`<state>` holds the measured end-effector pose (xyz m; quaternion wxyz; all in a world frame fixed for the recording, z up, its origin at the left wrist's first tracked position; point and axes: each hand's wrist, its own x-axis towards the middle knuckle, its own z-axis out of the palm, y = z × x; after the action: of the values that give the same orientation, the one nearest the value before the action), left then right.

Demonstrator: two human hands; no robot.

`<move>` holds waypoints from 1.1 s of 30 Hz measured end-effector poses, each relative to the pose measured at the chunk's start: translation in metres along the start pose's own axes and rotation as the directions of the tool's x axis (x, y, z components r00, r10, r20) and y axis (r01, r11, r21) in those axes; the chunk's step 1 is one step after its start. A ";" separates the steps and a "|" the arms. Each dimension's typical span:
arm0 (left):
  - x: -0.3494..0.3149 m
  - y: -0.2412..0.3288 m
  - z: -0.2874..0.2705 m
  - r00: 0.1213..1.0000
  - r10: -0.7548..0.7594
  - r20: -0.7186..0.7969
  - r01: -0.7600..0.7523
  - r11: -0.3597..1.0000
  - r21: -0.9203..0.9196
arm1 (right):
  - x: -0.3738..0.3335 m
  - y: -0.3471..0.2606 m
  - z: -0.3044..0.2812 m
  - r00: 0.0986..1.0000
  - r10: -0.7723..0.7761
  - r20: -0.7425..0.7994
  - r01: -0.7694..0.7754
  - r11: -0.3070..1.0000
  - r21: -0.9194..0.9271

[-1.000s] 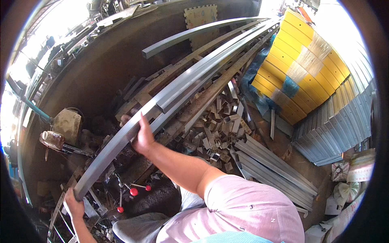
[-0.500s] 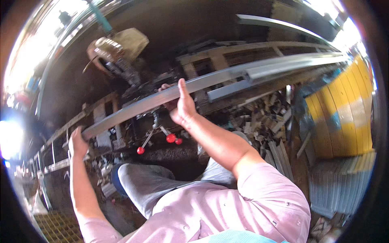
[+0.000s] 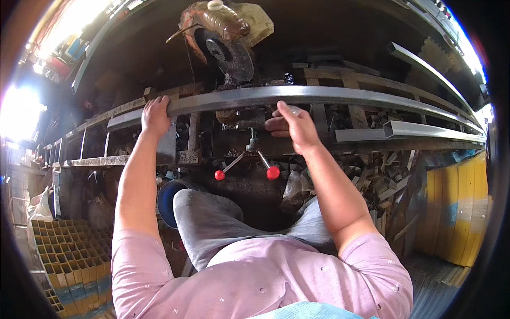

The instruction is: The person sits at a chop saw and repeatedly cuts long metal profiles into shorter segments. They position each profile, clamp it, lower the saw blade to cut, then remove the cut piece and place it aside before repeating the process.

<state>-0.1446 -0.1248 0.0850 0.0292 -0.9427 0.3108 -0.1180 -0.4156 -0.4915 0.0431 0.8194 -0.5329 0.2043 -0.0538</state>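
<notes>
A long grey square steel tube (image 3: 340, 95) lies across the work bench, running from the left to the far right. My left hand (image 3: 155, 114) grips its left end. My right hand (image 3: 291, 125) holds the tube from below near its middle, just above a vise screw with red-knobbed handles (image 3: 249, 159). Behind the tube stands a chop saw with a dark round disc (image 3: 229, 53).
A second shorter steel tube (image 3: 425, 130) lies on the bench at the right. Metal offcuts (image 3: 377, 175) are heaped below it. Yellow sheets (image 3: 457, 212) stand at the right, a yellow grid crate (image 3: 58, 250) at the lower left, a blue stool (image 3: 167, 196) beneath me.
My view has swung left from the stock pile to the saw bench. The tube has come level across the bench under the saw, still held in both hands.
</notes>
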 end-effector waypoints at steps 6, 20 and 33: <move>0.040 -0.002 0.020 0.971 -0.053 0.235 0.029 0.994 0.101 | -0.002 -0.012 -0.023 0.995 -0.086 -0.045 0.082 0.994 -0.076; 0.068 -0.022 0.049 0.883 -0.071 0.464 -0.061 0.963 0.263 | -0.001 -0.032 -0.037 0.995 -0.102 -0.004 0.101 0.987 -0.122; 0.080 -0.027 0.037 0.900 0.044 0.433 -0.126 0.979 0.163 | 0.001 -0.032 -0.043 0.998 -0.037 0.048 0.045 0.982 -0.181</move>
<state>-0.0576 -0.1511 0.0685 0.1901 -0.9241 0.3253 0.0642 -0.4277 -0.5421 0.0561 0.7702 -0.6109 0.1788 -0.0399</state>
